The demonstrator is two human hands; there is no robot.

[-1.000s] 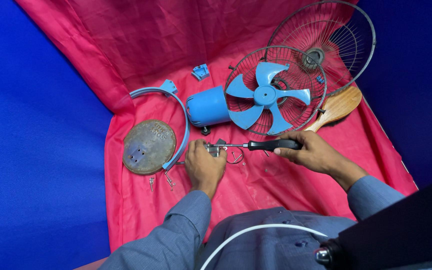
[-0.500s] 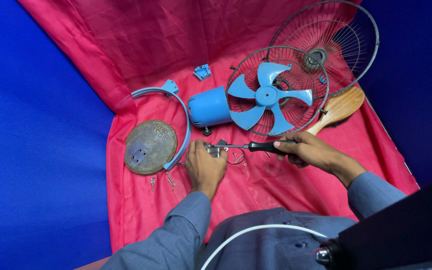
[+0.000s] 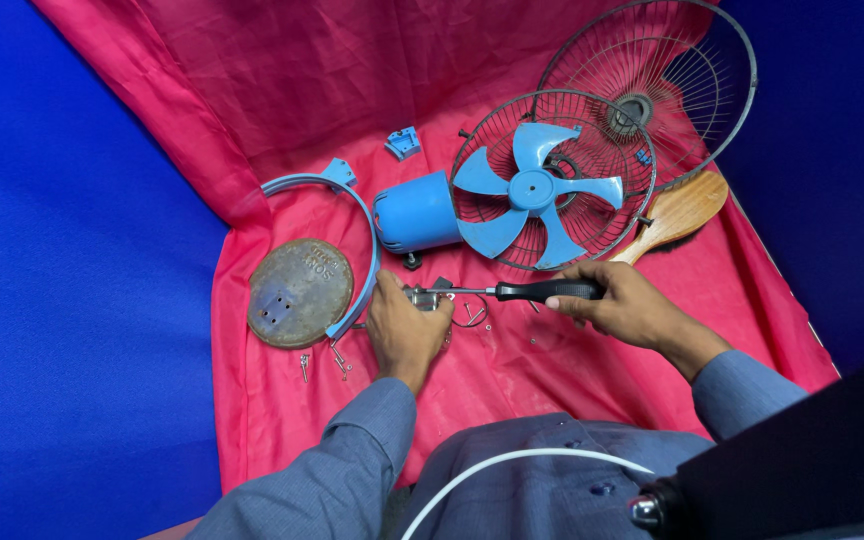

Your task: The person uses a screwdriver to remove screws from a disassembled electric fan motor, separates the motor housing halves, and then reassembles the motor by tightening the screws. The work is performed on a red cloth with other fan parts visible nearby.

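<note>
A small blue fan lay well on its way to pieces on a pink cloth (image 3: 282,420) spread over a blue backdrop. At far left sat the round rusted base plate (image 3: 299,292), detached, with a few loose screws (image 3: 337,358) just below it and the curved blue bracket (image 3: 352,225) arching beside it. The left hand (image 3: 404,330) pinned a small metal fitting (image 3: 426,296) to the cloth, its fingers closed over the part. The screwdriver (image 3: 512,291) lay level, its tip meeting that fitting, the black handle gripped in the closed fingers of the right hand (image 3: 627,305). Judging by the spread, the stand and front grille (image 3: 687,70) were already off, while the blades (image 3: 532,190) remained on the blue motor housing (image 3: 414,212) inside the rear grille (image 3: 552,180). A wooden handle (image 3: 674,213) rested at right, touching the grille. A small blue clip (image 3: 402,141) lay apart behind; nothing blocked the hands.
</note>
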